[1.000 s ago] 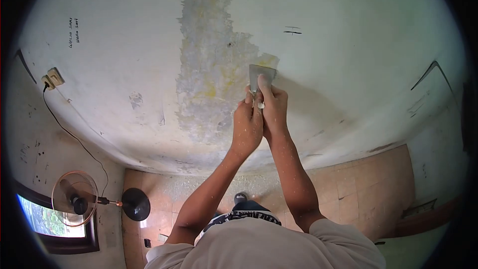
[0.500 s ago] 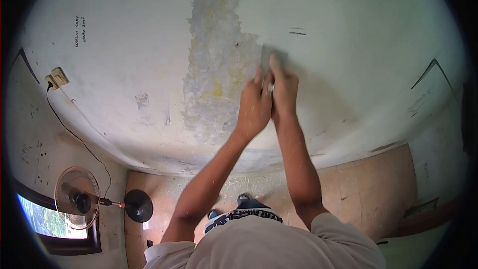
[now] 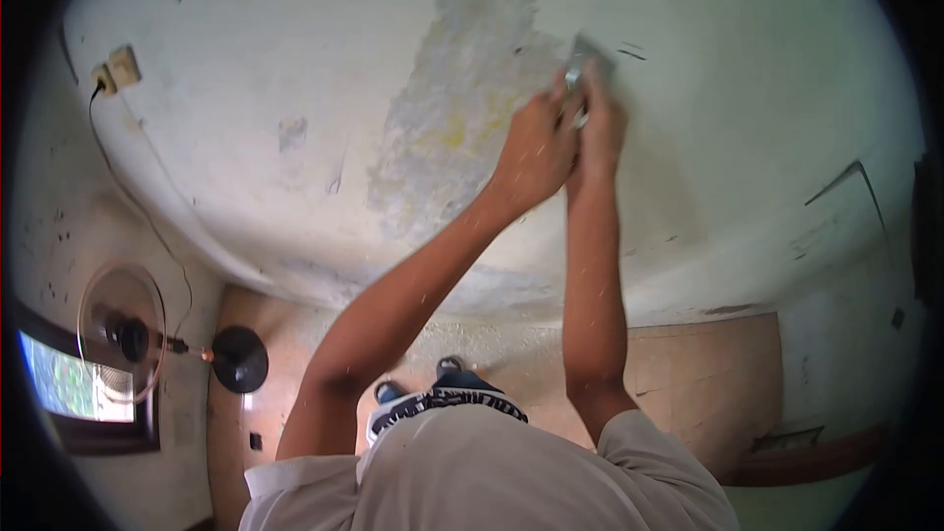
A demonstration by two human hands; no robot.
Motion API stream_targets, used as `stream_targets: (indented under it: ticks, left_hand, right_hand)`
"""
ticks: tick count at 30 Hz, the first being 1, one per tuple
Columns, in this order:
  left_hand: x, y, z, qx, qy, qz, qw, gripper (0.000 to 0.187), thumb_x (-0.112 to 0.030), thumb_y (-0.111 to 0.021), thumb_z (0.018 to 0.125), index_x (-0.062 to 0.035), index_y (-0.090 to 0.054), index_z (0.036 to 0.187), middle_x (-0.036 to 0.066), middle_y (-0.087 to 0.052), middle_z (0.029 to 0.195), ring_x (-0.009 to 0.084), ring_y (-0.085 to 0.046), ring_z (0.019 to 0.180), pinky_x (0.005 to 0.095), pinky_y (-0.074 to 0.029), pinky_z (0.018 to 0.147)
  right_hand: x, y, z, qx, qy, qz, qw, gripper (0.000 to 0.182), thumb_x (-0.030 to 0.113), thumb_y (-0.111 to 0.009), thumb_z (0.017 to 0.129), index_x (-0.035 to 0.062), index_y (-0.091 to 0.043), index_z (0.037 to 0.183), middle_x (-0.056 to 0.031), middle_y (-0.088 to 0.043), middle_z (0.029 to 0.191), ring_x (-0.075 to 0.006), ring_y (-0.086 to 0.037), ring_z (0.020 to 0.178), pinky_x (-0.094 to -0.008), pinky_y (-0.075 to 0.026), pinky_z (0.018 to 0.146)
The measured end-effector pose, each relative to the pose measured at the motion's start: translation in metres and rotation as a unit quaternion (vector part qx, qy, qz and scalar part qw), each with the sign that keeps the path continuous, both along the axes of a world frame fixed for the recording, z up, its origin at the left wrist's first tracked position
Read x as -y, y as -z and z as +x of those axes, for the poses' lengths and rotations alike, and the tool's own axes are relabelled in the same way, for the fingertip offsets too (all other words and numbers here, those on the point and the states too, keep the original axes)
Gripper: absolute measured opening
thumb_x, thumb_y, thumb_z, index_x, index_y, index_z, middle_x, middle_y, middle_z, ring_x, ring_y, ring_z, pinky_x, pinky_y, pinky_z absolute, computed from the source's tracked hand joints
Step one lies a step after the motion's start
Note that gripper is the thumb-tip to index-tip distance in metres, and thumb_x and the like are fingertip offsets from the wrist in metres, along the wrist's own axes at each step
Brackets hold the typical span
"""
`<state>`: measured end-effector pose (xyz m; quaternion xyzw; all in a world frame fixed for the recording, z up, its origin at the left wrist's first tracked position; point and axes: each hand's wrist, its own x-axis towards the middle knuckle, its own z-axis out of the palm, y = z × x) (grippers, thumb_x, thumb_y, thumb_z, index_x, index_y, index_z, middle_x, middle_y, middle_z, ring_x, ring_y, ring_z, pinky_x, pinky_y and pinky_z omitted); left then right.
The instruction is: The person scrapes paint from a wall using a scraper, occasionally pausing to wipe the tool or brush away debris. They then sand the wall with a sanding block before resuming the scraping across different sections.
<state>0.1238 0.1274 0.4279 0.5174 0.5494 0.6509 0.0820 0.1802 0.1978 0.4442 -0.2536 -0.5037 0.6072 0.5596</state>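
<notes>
Both my hands are closed around a scraper with a flat metal blade [image 3: 596, 56], held up against the wall. My left hand [image 3: 536, 146] wraps the handle from the left. Pressed close beside it, my right hand [image 3: 600, 128] grips from the right, a finger reaching up along the blade. The handle is mostly hidden by my fingers. Next to the blade runs a bare grey, yellow-stained patch [image 3: 472, 69] with ragged edges, where the pale wall paint [image 3: 718, 128] is gone. Small flakes dot my forearms.
A pedestal fan [image 3: 123, 334] stands at lower left near a window [image 3: 74, 379]. Its cord runs up to a wall socket [image 3: 101, 77]. Pale debris [image 3: 511, 339] lies on the tiled floor [image 3: 678, 374] by the wall's foot.
My hands have moved the scraper upward along the wall, nearly level with the short dark marks. The blade has tilted, and my view has shifted and turned slightly.
</notes>
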Motion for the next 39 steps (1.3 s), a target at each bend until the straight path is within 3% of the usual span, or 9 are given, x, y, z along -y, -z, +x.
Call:
stream_targets:
  ticks: [4,8,12,15,17,21,27,33,39]
  left_hand:
    - [-0.009,-0.012,-0.030,-0.025,-0.028,0.102,0.994,0.042,-0.024,-0.050,0.109,0.0078,-0.059,0.135,0.029,-0.063,0.085,0.0347,-0.063,0.072,0.0428,-0.052,0.071]
    - [0.051,0.111,-0.044,0.202,-0.004,0.036,0.979,0.044,-0.028,-0.046,0.112,0.0070,-0.060,0.135,0.003,-0.056,0.067,0.0079,-0.052,0.064,0.0346,-0.049,0.063]
    - [0.196,0.382,-0.066,-0.061,-0.167,-0.492,0.852,0.034,-0.027,-0.055,0.105,-0.0059,-0.069,0.127,0.026,-0.074,0.099,0.0479,-0.070,0.091,0.0545,-0.056,0.076]
    - [0.466,0.703,-0.048,0.158,-0.334,-0.552,0.748,0.035,-0.026,-0.053,0.102,-0.0073,-0.068,0.128,0.024,-0.071,0.122,0.0403,-0.069,0.114,0.0543,-0.053,0.095]
    - [0.546,0.622,-0.008,0.188,-0.286,-0.735,0.586,0.042,-0.034,-0.072,0.094,-0.0051,-0.067,0.124,0.023,-0.071,0.126,0.0393,-0.068,0.120,0.0489,-0.056,0.096]
    - [0.644,0.582,0.020,0.156,-0.340,-0.778,0.505,0.039,-0.029,-0.065,0.098,-0.0051,-0.061,0.128,0.023,-0.073,0.117,0.0415,-0.071,0.109,0.0507,-0.057,0.091]
    - [0.556,0.681,-0.037,0.382,-0.408,-0.436,0.706,0.030,-0.017,-0.052,0.098,-0.0067,-0.066,0.123,0.016,-0.071,0.085,0.0286,-0.069,0.068,0.0439,-0.054,0.056]
    - [0.238,0.416,-0.071,0.502,-0.118,-0.164,0.841,0.031,-0.033,-0.052,0.110,-0.0078,-0.066,0.121,0.000,-0.057,0.077,0.0086,-0.045,0.052,0.0242,-0.037,0.045]
    - [0.147,0.223,-0.043,0.446,0.060,-0.088,0.889,0.032,-0.034,-0.044,0.114,-0.0059,-0.060,0.112,0.000,-0.057,0.070,0.0089,-0.050,0.049,0.0253,-0.038,0.043]
  right_hand:
    - [0.009,-0.033,-0.016,-0.016,-0.166,0.092,0.982,0.044,0.044,-0.068,0.102,0.0004,-0.069,0.109,-0.0065,-0.066,0.098,-0.0171,-0.066,0.089,-0.0342,-0.054,0.077]
    - [0.030,0.078,-0.027,0.237,-0.153,0.167,0.945,0.047,0.048,-0.063,0.104,0.0041,-0.071,0.090,-0.0023,-0.064,0.082,-0.0128,-0.058,0.073,-0.0339,-0.047,0.064]
    - [0.005,0.368,0.000,0.498,-0.436,0.247,0.708,0.056,0.048,-0.068,0.099,-0.0027,-0.068,0.122,-0.0281,-0.074,0.106,-0.0314,-0.071,0.093,-0.0451,-0.053,0.086]
    - [0.030,0.418,0.038,0.672,-0.441,0.221,0.553,0.076,0.052,-0.073,0.093,-0.0049,-0.058,0.142,-0.0304,-0.063,0.138,-0.0382,-0.062,0.131,-0.0432,-0.049,0.110]
    - [0.024,0.421,0.059,0.674,-0.457,0.208,0.542,0.072,0.047,-0.072,0.096,-0.0053,-0.057,0.143,-0.0280,-0.064,0.140,-0.0350,-0.062,0.133,-0.0414,-0.049,0.110]
    - [0.044,0.432,0.066,0.513,-0.454,0.054,0.726,0.055,0.031,-0.068,0.103,-0.0028,-0.058,0.145,-0.0189,-0.065,0.143,-0.0265,-0.061,0.134,-0.0370,-0.047,0.111]
    - [0.079,0.390,0.016,0.474,-0.483,-0.060,0.733,0.057,0.035,-0.062,0.107,0.0005,-0.052,0.151,-0.0162,-0.064,0.143,-0.0240,-0.059,0.135,-0.0392,-0.049,0.110]
    - [0.122,0.359,-0.051,0.369,-0.422,-0.113,0.820,0.059,0.042,-0.059,0.108,0.0042,-0.050,0.153,-0.0131,-0.063,0.144,-0.0201,-0.058,0.134,-0.0389,-0.051,0.106]
    - [0.127,0.225,-0.054,0.115,-0.352,-0.017,0.929,0.051,0.032,-0.038,0.116,-0.0100,-0.065,0.124,-0.0181,-0.075,0.109,-0.0241,-0.073,0.101,-0.0365,-0.059,0.090]
